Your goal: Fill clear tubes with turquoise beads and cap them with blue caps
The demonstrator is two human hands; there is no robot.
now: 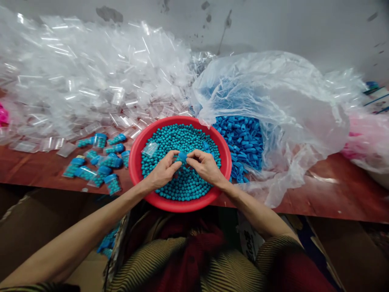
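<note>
Over a red basin point(133, 162) of teal beads point(179, 188), my two hands meet around a small blue cap point(182, 156). My left hand point(164, 170) is closed, its thumb and fingers pinching at the cap's left side, where a clear container seems to sit, mostly hidden by the fingers. From the other side, my right hand point(207, 167) pinches the cap between thumb and forefinger. A clear empty container point(150, 149) lies on the beads at the left, and loose blue caps point(206, 147) rest among them at the right.
Capped containers of beads point(112, 183) lie left of the basin on the reddish table point(328, 190). Behind them rises a heap of clear containers point(91, 73). At the right, blue caps point(243, 136) spill from a large plastic bag point(291, 93). Cardboard point(39, 223) stands below the table edge.
</note>
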